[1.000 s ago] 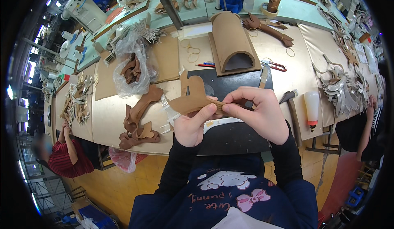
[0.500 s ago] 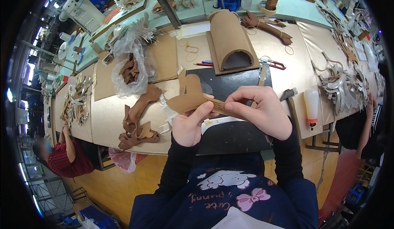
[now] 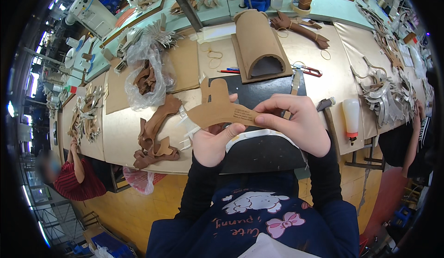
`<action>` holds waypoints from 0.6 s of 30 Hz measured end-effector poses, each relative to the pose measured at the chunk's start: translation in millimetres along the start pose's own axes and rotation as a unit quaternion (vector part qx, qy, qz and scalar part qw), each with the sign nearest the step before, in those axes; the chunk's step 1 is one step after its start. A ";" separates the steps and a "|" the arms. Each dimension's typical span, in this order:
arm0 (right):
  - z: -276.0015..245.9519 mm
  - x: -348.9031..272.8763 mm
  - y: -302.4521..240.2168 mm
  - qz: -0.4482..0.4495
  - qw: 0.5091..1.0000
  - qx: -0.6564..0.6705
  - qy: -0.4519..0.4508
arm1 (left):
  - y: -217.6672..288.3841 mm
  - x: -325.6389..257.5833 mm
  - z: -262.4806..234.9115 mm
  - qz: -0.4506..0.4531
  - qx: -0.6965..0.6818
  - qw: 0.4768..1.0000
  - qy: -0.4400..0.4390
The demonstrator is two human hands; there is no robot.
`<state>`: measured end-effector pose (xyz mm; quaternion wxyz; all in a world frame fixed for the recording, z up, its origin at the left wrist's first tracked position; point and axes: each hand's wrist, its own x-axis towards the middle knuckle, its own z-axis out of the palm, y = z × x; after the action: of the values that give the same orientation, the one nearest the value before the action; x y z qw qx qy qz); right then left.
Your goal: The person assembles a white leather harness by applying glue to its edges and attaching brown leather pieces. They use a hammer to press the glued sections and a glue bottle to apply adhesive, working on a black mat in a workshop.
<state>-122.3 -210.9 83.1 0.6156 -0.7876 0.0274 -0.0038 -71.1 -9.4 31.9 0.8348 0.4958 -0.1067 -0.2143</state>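
Your left hand (image 3: pixel 213 143) and right hand (image 3: pixel 296 121) pinch a thin, light, bendy tan cutout (image 3: pixel 221 107), its lobes toward twelve o'clock; grip near its edges

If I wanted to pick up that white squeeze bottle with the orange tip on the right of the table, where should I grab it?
Grip the squeeze bottle around its wide white body, probably coming from above. It seems to lie on the table with its orange tip toward the near edge, so the body is the broadest, freest part; the tip looks too narrow.

Black mat (image 3: pixel 259 154) under the hands lies bare; arched cardboard form (image 3: pixel 257 45) blocks beyond.
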 end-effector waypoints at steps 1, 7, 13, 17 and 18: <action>-1.0 -0.3 0.1 0.006 1.000 0.000 -0.007 | -0.5 0.3 -0.9 0.004 0.010 1.000 -0.013; 5.2 -3.4 0.1 -0.082 0.997 -0.015 0.005 | -2.1 4.7 -9.2 0.106 0.119 0.986 -0.054; 12.6 -5.3 -0.5 -0.155 0.981 -0.115 0.024 | -1.8 8.8 -8.7 0.125 0.156 0.980 -0.025; 15.5 -3.8 2.8 -0.238 0.949 -0.201 0.051 | -1.9 8.1 -8.2 0.108 0.120 0.987 -0.021; 15.9 -3.0 3.9 -0.256 0.940 -0.218 0.056 | -2.0 8.0 -8.6 0.106 0.112 0.988 -0.024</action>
<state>-124.8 -196.3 75.6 0.4047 -0.8814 -0.1405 -0.1992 -61.2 -7.1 25.7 0.7892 0.5668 -0.2020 -0.1232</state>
